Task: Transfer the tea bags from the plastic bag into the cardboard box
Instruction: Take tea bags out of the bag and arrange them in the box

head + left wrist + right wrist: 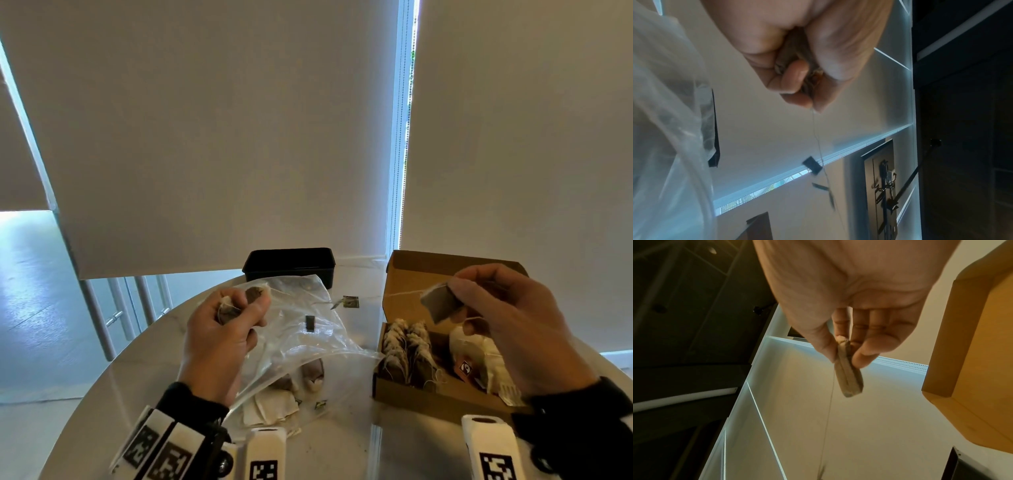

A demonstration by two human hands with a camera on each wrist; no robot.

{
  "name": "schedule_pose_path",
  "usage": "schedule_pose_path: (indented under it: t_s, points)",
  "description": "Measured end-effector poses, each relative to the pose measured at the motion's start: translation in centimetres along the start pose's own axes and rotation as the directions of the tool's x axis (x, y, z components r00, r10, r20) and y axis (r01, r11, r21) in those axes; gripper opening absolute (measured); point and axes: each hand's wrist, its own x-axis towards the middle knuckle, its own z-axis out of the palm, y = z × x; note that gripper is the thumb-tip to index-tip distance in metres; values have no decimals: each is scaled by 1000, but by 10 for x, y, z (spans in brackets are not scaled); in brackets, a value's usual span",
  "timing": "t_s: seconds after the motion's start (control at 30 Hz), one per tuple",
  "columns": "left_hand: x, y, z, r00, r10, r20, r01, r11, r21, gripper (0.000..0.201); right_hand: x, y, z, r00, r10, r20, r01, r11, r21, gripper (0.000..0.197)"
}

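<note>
A clear plastic bag (301,342) lies crumpled on the round table, with several tea bags (274,404) still inside near its front. My left hand (226,325) is raised over the bag and grips a bunch of tea bags (253,294); in the left wrist view the same tea bags (795,53) sit in the fist, strings and tags (812,165) dangling. My right hand (486,301) pinches one tea bag (440,303) above the open cardboard box (435,401); the pinched tea bag (847,374) shows with its string hanging. Rows of tea bags (407,346) stand in the box.
A black plastic tub (291,265) stands at the back of the table behind the bag. The box's lid (442,274) stands upright at the rear. A loose tag (350,302) lies between bag and box. Window blinds hang behind the table.
</note>
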Motion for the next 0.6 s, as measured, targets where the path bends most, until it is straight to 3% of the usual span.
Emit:
schedule_pose_path:
  t_s: [0.3, 0.4, 0.5, 0.6]
  points:
    - [1, 6, -2, 991, 57, -124, -66, 996, -64, 18, -3, 1, 0, 992, -99, 79, 114, 968, -225, 4]
    - [0, 5, -2, 993, 93, -74, -91, 995, 28, 15, -3, 1, 1, 988, -85, 131, 118, 956, -268, 2]
    - [0, 5, -5, 992, 107, -64, -104, 993, 59, 13, -1, 4, -3, 994, -89, 60, 101, 968, -230, 6]
    - [-4, 5, -3, 991, 129, 16, -130, 970, 205, 26, -1, 4, -4, 996, -70, 51, 78, 977, -198, 7]
